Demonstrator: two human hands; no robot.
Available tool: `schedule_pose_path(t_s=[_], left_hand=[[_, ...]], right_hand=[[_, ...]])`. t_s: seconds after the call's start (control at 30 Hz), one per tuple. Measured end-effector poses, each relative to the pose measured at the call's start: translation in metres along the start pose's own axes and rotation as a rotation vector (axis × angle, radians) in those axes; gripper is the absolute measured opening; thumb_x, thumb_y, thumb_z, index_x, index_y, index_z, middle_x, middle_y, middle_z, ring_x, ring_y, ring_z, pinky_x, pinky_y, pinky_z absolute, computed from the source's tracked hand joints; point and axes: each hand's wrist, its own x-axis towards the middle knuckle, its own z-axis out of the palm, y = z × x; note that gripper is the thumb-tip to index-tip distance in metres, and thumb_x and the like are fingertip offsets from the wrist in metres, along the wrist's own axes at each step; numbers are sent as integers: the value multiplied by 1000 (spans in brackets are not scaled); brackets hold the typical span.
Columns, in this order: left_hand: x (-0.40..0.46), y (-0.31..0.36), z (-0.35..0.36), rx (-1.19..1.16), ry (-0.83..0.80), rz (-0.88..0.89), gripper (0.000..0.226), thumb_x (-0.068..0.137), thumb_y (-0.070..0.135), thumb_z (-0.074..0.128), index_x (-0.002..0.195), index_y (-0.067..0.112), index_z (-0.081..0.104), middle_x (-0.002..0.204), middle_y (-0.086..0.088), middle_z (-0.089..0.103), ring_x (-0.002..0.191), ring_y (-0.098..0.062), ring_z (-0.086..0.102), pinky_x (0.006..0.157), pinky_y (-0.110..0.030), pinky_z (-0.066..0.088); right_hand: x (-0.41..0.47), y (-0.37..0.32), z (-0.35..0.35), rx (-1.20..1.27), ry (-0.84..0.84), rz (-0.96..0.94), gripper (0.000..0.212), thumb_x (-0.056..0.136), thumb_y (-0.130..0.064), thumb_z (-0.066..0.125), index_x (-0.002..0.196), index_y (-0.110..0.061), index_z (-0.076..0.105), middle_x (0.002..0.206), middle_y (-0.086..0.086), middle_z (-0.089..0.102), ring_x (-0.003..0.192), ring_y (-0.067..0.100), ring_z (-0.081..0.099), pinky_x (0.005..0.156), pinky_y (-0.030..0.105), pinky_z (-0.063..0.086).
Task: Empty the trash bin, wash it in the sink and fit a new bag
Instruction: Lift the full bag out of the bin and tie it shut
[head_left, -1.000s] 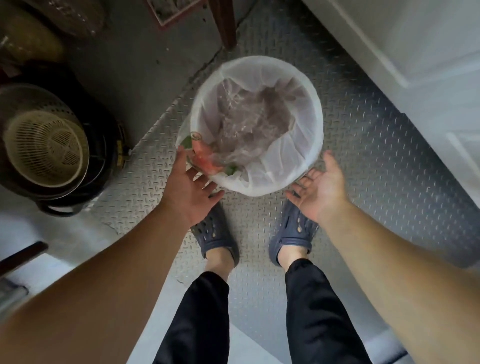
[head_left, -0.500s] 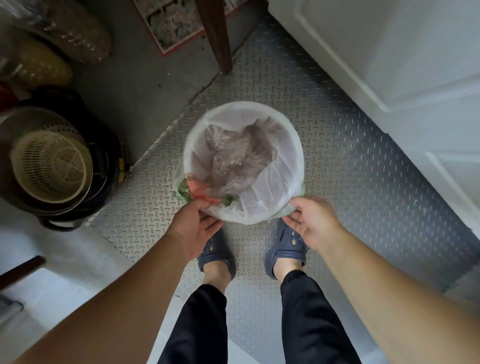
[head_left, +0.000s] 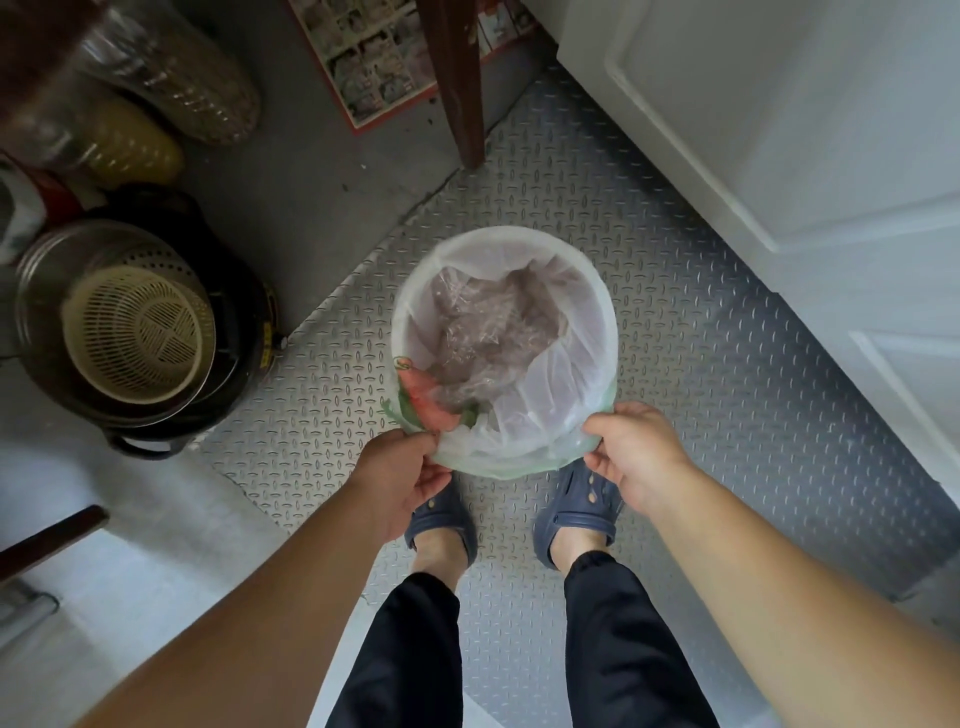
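The trash bin (head_left: 519, 465) is standing on the metal floor plate (head_left: 727, 415), just ahead of the feet. The left hand (head_left: 400, 475) and right hand (head_left: 636, 452) are pinching the bag (head_left: 561, 395) at the near rim. The film looks thin and tearable; gathering the rim is advisable.

- Floor (head_left: 701, 395): embossed metal plate at centre and right, bare grey concrete far left.
- Trash bin (head_left: 519, 465) stands on the plate, centre.
- Black pot (head_left: 244, 332) holding a cream colander (head_left: 137, 335) sits left.
- Wooden leg (head_left: 460, 88) stands far.
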Motion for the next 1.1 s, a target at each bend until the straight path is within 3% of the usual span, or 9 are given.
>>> schedule_pose_path(t_s=[0.23, 0.33, 0.4, 0.47, 0.57, 0.7, 0.83, 0.97, 1.1], left_hand=[[-30, 26, -15, -89, -115, 156, 14, 94, 3, 50, 96, 6, 64, 69, -6, 59, 62, -17, 59, 65, -32, 52], [-30, 50, -28, 397, -218, 41, 41, 83, 47, 59, 93, 8, 67, 68, -4, 59, 62, -19, 59, 64, -31, 49], [-17, 71, -34, 576, -113, 0, 69, 72, 76, 53, 80, 9, 68, 66, -4, 64, 63, -21, 63, 64, -30, 49], [4, 90, -34, 571, 90, 77, 78, 78, 82, 44, 83, 7, 66, 77, -6, 69, 69, -23, 67, 63, -32, 52], [37, 113, -23, 495, 223, 182, 74, 86, 78, 37, 98, 11, 65, 86, -10, 72, 80, -26, 66, 61, -32, 49], [65, 129, -11, 333, 25, 27, 73, 86, 75, 40, 99, 9, 70, 79, -10, 78, 87, -31, 72, 71, -38, 54], [79, 137, -7, 188, -124, 29, 48, 84, 42, 61, 107, 1, 72, 89, -18, 77, 80, -33, 75, 77, -44, 59], [84, 148, 0, 159, -155, 56, 28, 87, 17, 59, 99, -2, 76, 109, -23, 72, 99, -36, 71, 88, -49, 58], [82, 164, 7, 160, -60, 164, 23, 91, 14, 63, 106, -1, 71, 110, -20, 72, 99, -33, 70, 97, -50, 54]], right_hand=[[-16, -30, -13, -63, -46, -89, 15, 86, 8, 58, 86, -7, 59, 91, 13, 73, 70, 25, 74, 52, 27, 57], [-13, -52, -25, -322, -129, -67, 11, 89, -12, 65, 99, -9, 63, 90, 10, 76, 75, 25, 76, 60, 34, 60], [-1, -71, -29, -442, -32, -132, 25, 91, -32, 67, 105, -12, 62, 91, 9, 75, 80, 25, 74, 68, 36, 59], [10, -93, -24, -479, 40, -208, 30, 92, -42, 63, 104, -15, 61, 93, 8, 72, 81, 24, 72, 66, 35, 57], [31, -117, -3, -406, -26, -158, 32, 95, -44, 58, 96, -13, 65, 87, 9, 73, 75, 23, 72, 55, 30, 52], [58, -130, 23, -335, -102, -99, 36, 94, -46, 57, 94, -13, 73, 88, 11, 76, 83, 30, 71, 70, 39, 58], [77, -131, 27, -307, -151, -71, 26, 89, -30, 64, 96, -9, 77, 97, 13, 77, 93, 36, 73, 85, 54, 59], [90, -137, 29, -257, -178, -10, 23, 91, -19, 61, 98, -2, 75, 88, 14, 78, 75, 29, 75, 72, 49, 62], [90, -150, 36, -276, -156, -81, 16, 91, -8, 61, 93, 1, 73, 85, 16, 77, 73, 30, 74, 66, 43, 63]])
